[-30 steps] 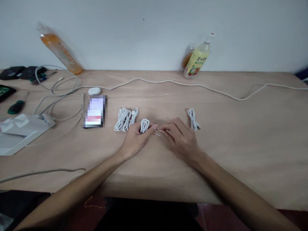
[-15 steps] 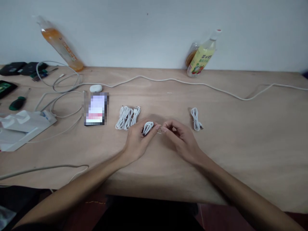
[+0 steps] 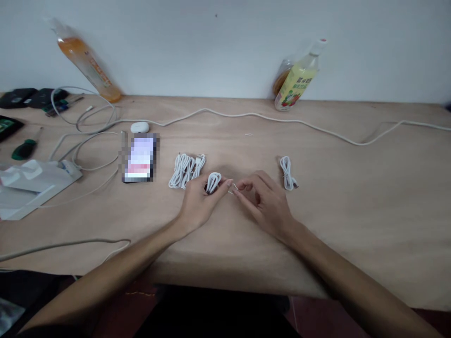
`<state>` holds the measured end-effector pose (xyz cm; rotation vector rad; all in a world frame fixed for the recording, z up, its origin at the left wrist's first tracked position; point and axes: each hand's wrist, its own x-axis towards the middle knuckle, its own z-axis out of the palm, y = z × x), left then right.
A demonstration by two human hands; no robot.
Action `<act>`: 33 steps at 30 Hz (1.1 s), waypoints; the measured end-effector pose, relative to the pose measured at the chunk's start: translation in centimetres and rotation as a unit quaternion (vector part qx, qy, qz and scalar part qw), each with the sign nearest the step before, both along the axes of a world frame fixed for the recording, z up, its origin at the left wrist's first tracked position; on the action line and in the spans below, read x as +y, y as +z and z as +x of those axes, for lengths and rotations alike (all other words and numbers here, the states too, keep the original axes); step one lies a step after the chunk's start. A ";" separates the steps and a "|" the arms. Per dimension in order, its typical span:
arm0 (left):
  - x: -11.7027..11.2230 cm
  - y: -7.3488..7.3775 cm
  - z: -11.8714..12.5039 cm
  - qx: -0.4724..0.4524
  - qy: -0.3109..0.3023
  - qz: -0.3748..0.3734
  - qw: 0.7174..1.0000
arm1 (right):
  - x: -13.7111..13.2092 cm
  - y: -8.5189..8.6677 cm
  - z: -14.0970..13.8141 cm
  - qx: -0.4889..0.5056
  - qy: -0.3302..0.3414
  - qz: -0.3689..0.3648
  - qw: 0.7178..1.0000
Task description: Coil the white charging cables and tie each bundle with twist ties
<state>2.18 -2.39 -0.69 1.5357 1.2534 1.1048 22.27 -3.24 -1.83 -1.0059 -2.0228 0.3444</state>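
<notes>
A coiled white cable (image 3: 213,182) is wrapped in my left hand (image 3: 198,201), its loops showing above the palm. Between the fingertips of both hands is a thin white twist tie (image 3: 234,188). My right hand (image 3: 268,202) pinches at that tie with thumb and fingers pressed together. Just left of my left hand lie several bundled white cables (image 3: 186,171), side by side. One more tied white cable (image 3: 288,173) rests on the table to the right of my right hand. A small white tie (image 3: 248,134) lies farther back.
On the left are a phone (image 3: 141,158), a white earbud case (image 3: 140,127), a green screwdriver (image 3: 24,149), loose cables and a white box (image 3: 35,185). An orange drink bottle (image 3: 89,68) and a yellow-labelled bottle (image 3: 298,80) lean against the wall. A long white cable (image 3: 253,115) crosses the back.
My right fingers have shifted slightly around the thin tie, and more of it shows between the hands. The cable coil in my left hand has tilted a little leftward.
</notes>
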 end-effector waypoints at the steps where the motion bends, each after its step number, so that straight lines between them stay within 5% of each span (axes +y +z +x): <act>1: 0.0 0.1 0.0 -0.003 -0.002 -0.003 1.000 | 0.0 -0.1 0.0 -0.014 -0.007 0.038 0.999; 5: 0.0 0.3 0.1 -0.008 -0.002 -0.003 1.000 | 0.0 0.0 -0.2 -0.044 -0.029 0.127 0.990; 10: -0.1 0.3 0.1 -0.008 -0.008 -0.007 1.000 | -0.2 0.2 -0.6 -0.041 -0.042 0.155 0.986; 26: -0.1 -0.1 0.0 0.021 -0.009 -0.009 1.000 | -0.2 0.2 -0.4 -0.053 -0.042 0.144 0.987; 33: -0.1 -0.1 -0.1 0.033 -0.013 0.003 0.999 | -0.1 0.4 0.2 -0.025 -0.024 0.074 0.997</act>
